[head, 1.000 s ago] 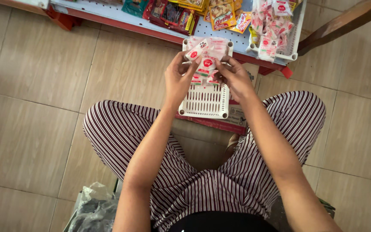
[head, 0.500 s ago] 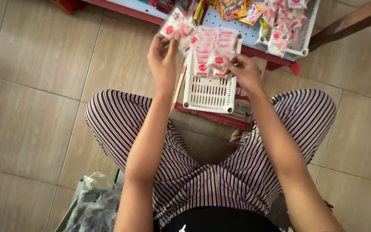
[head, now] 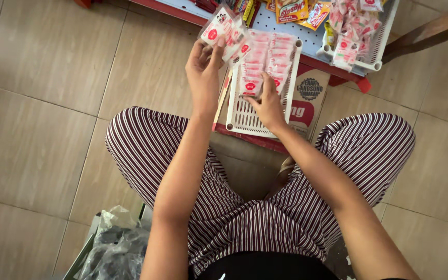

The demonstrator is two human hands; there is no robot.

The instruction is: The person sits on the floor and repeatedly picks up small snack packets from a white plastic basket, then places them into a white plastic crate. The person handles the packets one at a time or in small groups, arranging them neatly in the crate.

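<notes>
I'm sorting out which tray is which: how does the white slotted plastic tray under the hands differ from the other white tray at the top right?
The near white slotted plastic tray holds pink-and-white sachets lying flat in neat rows, with its near end bare; the far white plastic tray is heaped with jumbled sachets. The right hand presses into the near tray; no hand touches the far one. The near tray shows whole; the far tray is cut off by the frame. Both are white and perforated.
</notes>
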